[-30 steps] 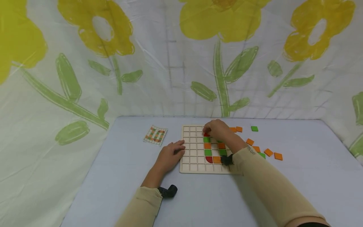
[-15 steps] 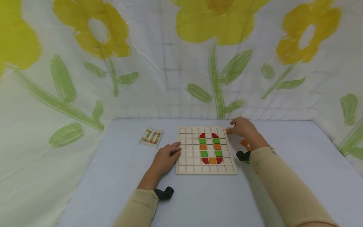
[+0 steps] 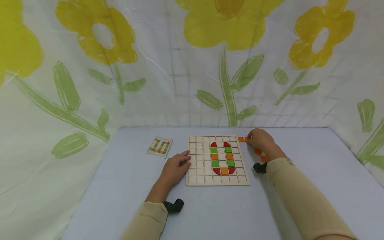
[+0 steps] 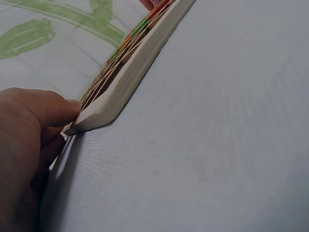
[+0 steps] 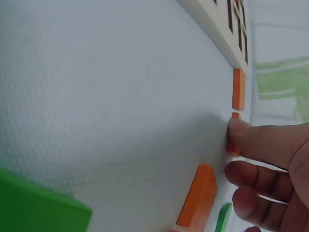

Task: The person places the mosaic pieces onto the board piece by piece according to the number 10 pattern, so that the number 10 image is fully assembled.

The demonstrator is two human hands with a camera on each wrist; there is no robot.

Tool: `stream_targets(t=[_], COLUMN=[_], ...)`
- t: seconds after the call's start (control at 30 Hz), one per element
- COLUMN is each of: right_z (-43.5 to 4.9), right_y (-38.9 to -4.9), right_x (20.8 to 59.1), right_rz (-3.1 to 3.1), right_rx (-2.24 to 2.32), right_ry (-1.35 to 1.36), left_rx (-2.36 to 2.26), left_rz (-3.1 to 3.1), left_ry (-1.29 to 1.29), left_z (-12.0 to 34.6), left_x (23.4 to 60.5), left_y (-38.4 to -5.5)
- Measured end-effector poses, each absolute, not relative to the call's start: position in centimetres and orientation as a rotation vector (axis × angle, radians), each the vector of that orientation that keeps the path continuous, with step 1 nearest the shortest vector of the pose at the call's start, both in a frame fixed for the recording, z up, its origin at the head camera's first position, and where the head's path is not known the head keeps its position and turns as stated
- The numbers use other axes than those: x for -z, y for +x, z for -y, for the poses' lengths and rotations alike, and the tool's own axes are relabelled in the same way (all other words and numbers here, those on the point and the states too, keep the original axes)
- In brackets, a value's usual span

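Orange tile point(image 3: 247, 139) pinched in right hand point(image 3: 261, 138).

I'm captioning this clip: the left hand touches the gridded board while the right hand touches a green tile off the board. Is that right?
Not quite: the tile that the right hand touches is orange, not green, as the right wrist view shows. The left hand does touch the gridded board.

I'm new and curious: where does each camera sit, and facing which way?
On the head: forward and down at the board; left hand, right hand, sleeves show.
On the left wrist: along the board's edge; left hand shows, apparently right fingertips too.
On the right wrist: at an orange tile; right hand shows.
All three share the board.
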State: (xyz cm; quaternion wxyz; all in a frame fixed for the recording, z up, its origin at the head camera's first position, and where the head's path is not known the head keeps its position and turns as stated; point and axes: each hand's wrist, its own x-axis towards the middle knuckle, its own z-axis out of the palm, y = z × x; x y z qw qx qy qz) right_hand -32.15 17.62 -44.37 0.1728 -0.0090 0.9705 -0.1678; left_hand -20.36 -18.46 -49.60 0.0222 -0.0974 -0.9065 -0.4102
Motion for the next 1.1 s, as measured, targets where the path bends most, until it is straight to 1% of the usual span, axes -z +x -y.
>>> stream_targets(t=[0.17,0.3,0.5,0.57,0.73,1.1], right_z=[-17.6,-16.0,-11.4,-10.2,-8.9,-9.3], right_y=[-31.8,-31.2,-30.3,-30.1,-30.1,-30.2], right_x=[44.6,44.2,43.4,43.3,43.9,44.3], right_rz=[-2.820,-2.842,-2.798,-2.776,-2.777,-2.747], right_rx=[0.403,0.458,0.569,0.562,0.489,0.557], right_ry=[-0.042,-0.090,-0.493,-0.562,-0.537,-0.480], left_rx=[1.241,1.191,1.155,1.163,1.161,1.188], left_rz=[2.811,2.823,2.775,2.772,2.787,2.801], left_ry=[-0.290,-0.322,-0.368,-0.362,-0.326,-0.329], left_z=[18.5,18.6,18.6,18.7,18.6,18.7], left_x=[49.7,49.9,50.0,50.0,50.2,49.9], left_y=[-20.3,-20.4,-20.4,-20.4,-20.4,-20.5])
